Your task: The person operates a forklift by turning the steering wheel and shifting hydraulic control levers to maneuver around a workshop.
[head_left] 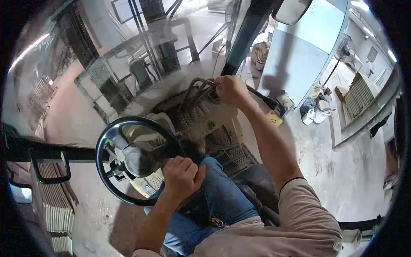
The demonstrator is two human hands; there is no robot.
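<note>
A black steering wheel [102, 139] stands in front of me, left of the middle of the view. My left hand [182, 174] is closed at its right-hand rim, and the fingers hide the part they wrap. Farther forward, my right hand [231, 91] grips the top of the control levers [196, 81]. How many levers it holds I cannot tell. Below the levers are rubber boots [191, 118] and dusty foot pedals [224, 147]. Past the windshield, the black metal lift mast [160, 47] rises.
Stacks of ridged boards [58, 205] stand on the floor at left. A light blue panel [299, 51] rises at right, with white buckets [316, 112] near its foot. A pedestal fan [345, 47] and a ridged stack [359, 96] are farther right.
</note>
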